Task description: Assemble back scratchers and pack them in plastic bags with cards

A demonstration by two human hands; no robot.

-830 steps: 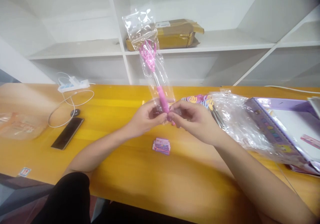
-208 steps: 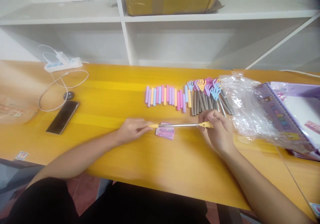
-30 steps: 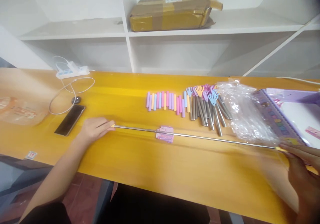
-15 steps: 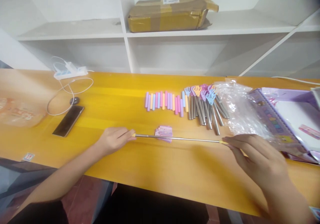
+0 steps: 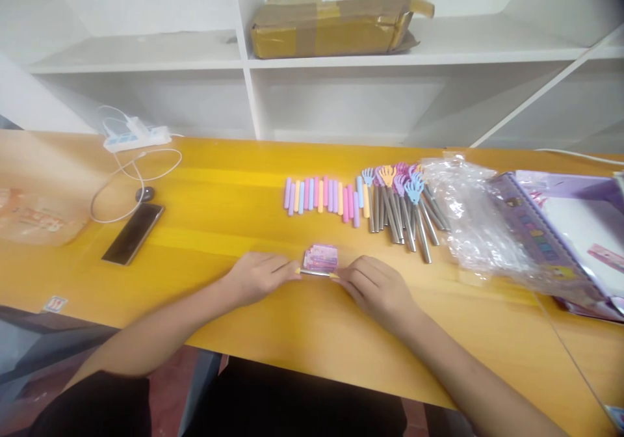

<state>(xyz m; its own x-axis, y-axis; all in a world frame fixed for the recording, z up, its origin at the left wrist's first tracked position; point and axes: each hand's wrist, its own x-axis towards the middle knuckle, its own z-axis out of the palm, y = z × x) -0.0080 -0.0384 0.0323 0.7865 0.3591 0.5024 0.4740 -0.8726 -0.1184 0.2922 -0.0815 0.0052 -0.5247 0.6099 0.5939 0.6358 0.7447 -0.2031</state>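
Observation:
Between my two hands is a telescopic back scratcher (image 5: 316, 272), its metal rod pushed in short, with yellow at both ends. My left hand (image 5: 260, 276) pinches one yellow end, and my right hand (image 5: 377, 285) grips the other. Fingers hide most of both ends. Just behind the rod lies a small stack of pink and purple cards (image 5: 322, 255). Farther back, coloured handle sleeves (image 5: 320, 196) form an uneven row in purple, pink, blue and yellow. To their right are several piled back scratchers (image 5: 402, 212) with bare metal rods and coloured hand-shaped heads.
Right of the pile, a crumpled clear plastic bag (image 5: 463, 216) touches an open purple box (image 5: 541, 242). On the left lie a phone (image 5: 133, 234), a white power strip (image 5: 136, 139) with a cable, and an orange-printed bag (image 5: 39, 219). A taped carton (image 5: 331, 27) sits on the shelf.
Both hands have come toward each other, the right one moving far to the left. The back scratcher's rod, long before, has slid together to a short length.

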